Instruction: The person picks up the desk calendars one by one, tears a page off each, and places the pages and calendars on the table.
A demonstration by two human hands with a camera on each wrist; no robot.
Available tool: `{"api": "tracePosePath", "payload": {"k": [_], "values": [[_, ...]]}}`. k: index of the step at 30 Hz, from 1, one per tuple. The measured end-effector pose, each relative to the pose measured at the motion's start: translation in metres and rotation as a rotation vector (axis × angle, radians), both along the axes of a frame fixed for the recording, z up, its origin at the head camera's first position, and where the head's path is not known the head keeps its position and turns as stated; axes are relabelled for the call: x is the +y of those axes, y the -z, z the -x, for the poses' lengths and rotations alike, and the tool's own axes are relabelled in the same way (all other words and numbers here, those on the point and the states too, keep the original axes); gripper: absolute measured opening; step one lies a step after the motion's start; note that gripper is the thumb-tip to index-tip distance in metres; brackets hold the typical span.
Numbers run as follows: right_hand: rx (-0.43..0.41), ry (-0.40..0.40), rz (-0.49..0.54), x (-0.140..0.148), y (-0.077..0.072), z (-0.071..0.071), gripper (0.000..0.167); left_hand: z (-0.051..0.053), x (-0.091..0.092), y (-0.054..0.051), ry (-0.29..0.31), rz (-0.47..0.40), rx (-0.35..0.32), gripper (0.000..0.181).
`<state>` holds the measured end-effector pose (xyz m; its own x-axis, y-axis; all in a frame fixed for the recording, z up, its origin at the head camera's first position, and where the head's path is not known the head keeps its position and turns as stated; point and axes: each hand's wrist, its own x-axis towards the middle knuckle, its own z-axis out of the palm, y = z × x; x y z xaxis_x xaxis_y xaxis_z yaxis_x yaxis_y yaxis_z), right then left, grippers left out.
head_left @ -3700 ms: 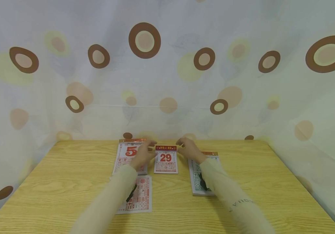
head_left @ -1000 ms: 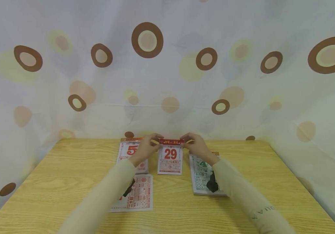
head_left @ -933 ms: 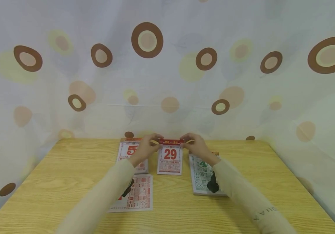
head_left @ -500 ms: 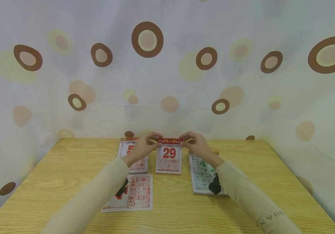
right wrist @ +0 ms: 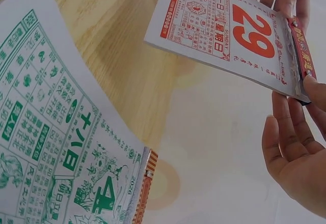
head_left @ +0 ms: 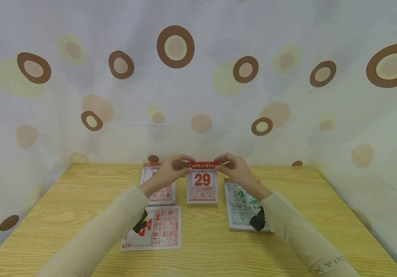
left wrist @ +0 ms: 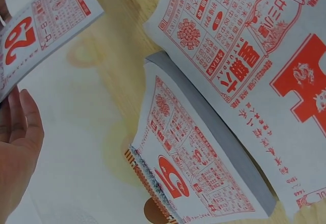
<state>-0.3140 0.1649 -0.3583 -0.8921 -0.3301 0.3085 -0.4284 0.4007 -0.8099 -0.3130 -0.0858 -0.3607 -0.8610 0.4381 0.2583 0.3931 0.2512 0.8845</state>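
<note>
A small tear-off calendar (head_left: 202, 180) with a red 29 and a red header strip is raised off the table, its page facing me. My left hand (head_left: 171, 169) pinches the left end of the header, and my right hand (head_left: 237, 170) pinches the right end. In the right wrist view, the right thumb lies on the front of the header of the calendar (right wrist: 229, 35), with fingers behind it. The left wrist view shows the left hand (left wrist: 20, 147) at the calendar's edge. A tear-off calendar with a red 5 (head_left: 163, 195) lies partly behind the left hand.
A calendar with a green 4 (head_left: 241, 207) lies to the right, partly under the right forearm. Near the left sleeve lies a large loose calendar page (head_left: 166, 229) with red print. A spotted cloth (head_left: 198, 96) hangs behind the wooden table (head_left: 201, 246).
Earlier the 29 calendar lay flat with both hands at its top corners. Both hands have since taken hold of its header and lifted it, tilting it up towards me; the forearms have spread apart.
</note>
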Motion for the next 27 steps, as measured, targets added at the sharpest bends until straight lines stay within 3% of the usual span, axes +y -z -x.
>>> {"api": "tracePosePath", "payload": {"k": [10,16,27], "values": [[0.018,-0.019,0.007,0.001,-0.012,-0.008,0.025,-0.005,0.0,-0.011,0.019,0.009,0.004,0.032],[0.044,-0.019,0.006,0.002,-0.015,-0.012,0.026,-0.005,-0.002,-0.016,0.053,-0.039,-0.04,0.033],[0.076,-0.008,0.004,0.001,-0.018,-0.018,0.032,-0.006,0.001,-0.019,0.013,-0.107,-0.113,0.03]]}}
